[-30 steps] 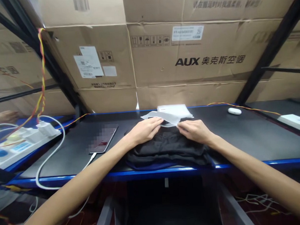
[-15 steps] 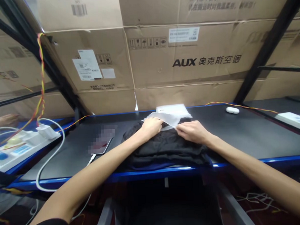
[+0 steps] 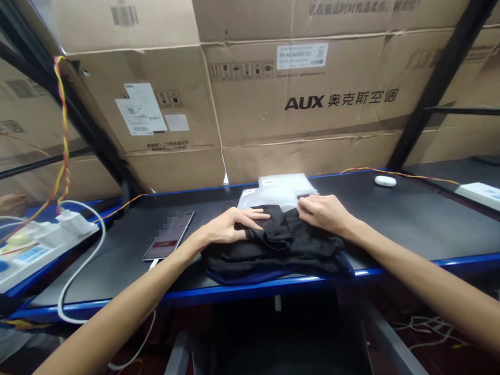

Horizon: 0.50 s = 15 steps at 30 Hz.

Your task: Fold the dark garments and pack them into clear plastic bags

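Observation:
A bunched black cloth (image 3: 277, 252) lies at the table's front edge, with a dark blue part along its lower side. My left hand (image 3: 230, 224) rests on its left side, fingers stretched out over the fabric and thumb apart. On the cloth's upper right, my right hand (image 3: 323, 212) is closed, with a raised fold of the black fabric pinched in its fingers. Just behind the cloth lies a translucent white plastic bag (image 3: 271, 196), its near part covered by the fabric. Another white packet (image 3: 289, 181) sits behind that bag.
A phone (image 3: 169, 235) on a white cable lies left of the cloth. Power strips stand at the left (image 3: 37, 249) and right (image 3: 488, 196). A white earbud case (image 3: 385, 181) sits at the back right. Large cardboard boxes (image 3: 251, 121) wall off the rear, between black posts.
Both hands have let go of the white plastic bag, which now lies flat behind the cloth. My left hand has moved left and spread; my right hand has taken hold of the black cloth.

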{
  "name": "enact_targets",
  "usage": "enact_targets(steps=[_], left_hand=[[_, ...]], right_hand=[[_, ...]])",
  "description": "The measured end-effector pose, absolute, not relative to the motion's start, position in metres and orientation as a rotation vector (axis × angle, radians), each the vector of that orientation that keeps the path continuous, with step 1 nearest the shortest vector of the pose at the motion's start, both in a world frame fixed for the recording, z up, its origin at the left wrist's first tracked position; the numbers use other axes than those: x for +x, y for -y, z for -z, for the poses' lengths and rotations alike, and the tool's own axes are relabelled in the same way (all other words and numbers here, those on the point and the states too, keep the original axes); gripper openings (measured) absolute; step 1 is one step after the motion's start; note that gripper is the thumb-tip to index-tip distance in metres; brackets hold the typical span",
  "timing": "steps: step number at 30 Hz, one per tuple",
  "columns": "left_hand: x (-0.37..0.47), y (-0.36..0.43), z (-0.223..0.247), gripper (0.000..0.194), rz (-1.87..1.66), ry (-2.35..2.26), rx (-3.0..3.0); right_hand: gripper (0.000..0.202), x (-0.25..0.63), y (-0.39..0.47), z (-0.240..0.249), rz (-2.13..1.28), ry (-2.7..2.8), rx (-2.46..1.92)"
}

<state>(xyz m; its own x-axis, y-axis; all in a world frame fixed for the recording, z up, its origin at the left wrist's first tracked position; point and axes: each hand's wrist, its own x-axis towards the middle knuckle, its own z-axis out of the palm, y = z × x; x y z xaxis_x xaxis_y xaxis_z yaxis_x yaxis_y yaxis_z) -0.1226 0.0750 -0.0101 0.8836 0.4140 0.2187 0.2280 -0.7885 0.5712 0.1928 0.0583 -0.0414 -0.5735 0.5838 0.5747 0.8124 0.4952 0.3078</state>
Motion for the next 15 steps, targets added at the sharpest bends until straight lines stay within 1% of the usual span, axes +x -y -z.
enact_targets(steps=[2,5,6,8,9,11,15], left_hand=[[-0.122,-0.074,0.014,0.036,-0.434,-0.435,2.582],[-0.122,-0.076,0.020,0.054,-0.418,-0.408,2.655],[-0.121,-0.075,0.021,0.059,-0.415,-0.402,2.664],[-0.121,-0.073,0.021,0.065,-0.428,-0.407,2.659],[-0.121,-0.072,0.020,0.065,-0.439,-0.419,2.653],[-0.120,-0.068,0.018,0.063,-0.466,-0.458,2.642],[-0.120,-0.065,0.015,0.058,-0.491,-0.513,2.615]], right_hand=[[0.021,0.192,-0.057,0.039,0.825,2.337,-1.148],[0.017,0.189,-0.058,0.036,0.835,2.369,-1.110],[0.021,0.189,-0.059,0.036,0.831,2.388,-1.078],[0.034,0.187,-0.062,0.036,0.785,2.451,-0.987],[0.040,0.186,-0.065,0.036,0.751,2.485,-0.945],[0.045,0.185,-0.070,0.037,0.683,2.536,-0.903],[0.041,0.193,-0.084,0.036,0.624,2.520,-0.973]])
